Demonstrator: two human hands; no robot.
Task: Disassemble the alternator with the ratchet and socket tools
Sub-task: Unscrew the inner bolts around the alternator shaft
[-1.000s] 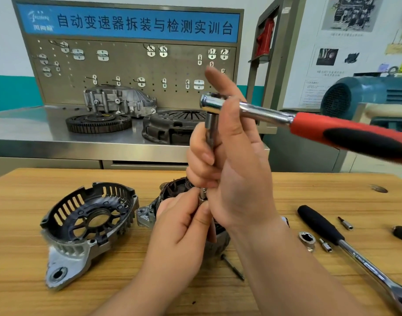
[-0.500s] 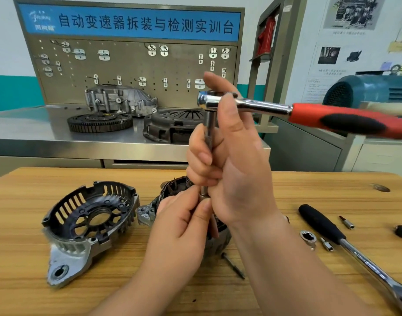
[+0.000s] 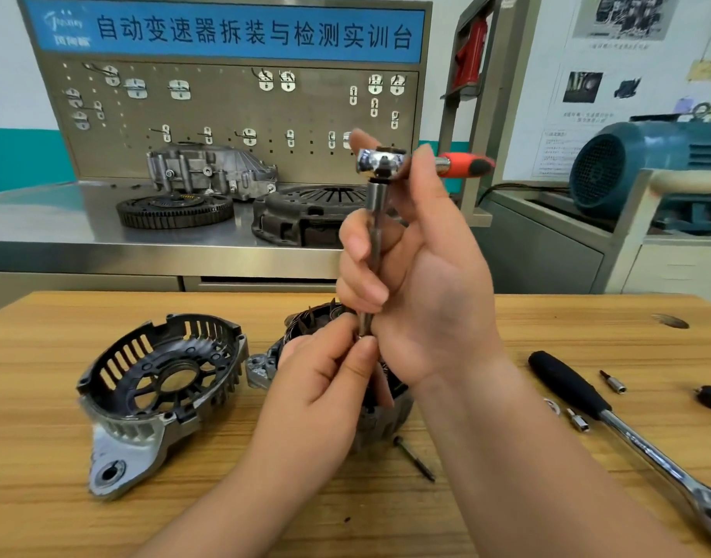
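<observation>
Two hands work one tool over the alternator (image 3: pixel 317 318), which stands on the wooden tabletop (image 3: pixel 587 328), mostly hidden behind them, w/ its removed end housing (image 3: pixel 160 380) just to the left. The right hand (image 3: pixel 422 283) has its grip clenched round the ext. bar (image 3: pixel 376 219) below the ratchet (image 3: pixel 380 161) head; the left hand (image 3: pixel 325 380) pinches the bar's lower tip where it meets the unit. Vs half a sec ago, the red handle has swung from pointing out right to angling away toward the back, while both hands hold position. Read: a turning stroke on a fastener is under way, prob. loosening; the fastener itself is hidden. A loose bolt (image 3: pixel 414 457) and a 2nd ratchet (image 3: pixel 567 384) lie nearby.
</observation>
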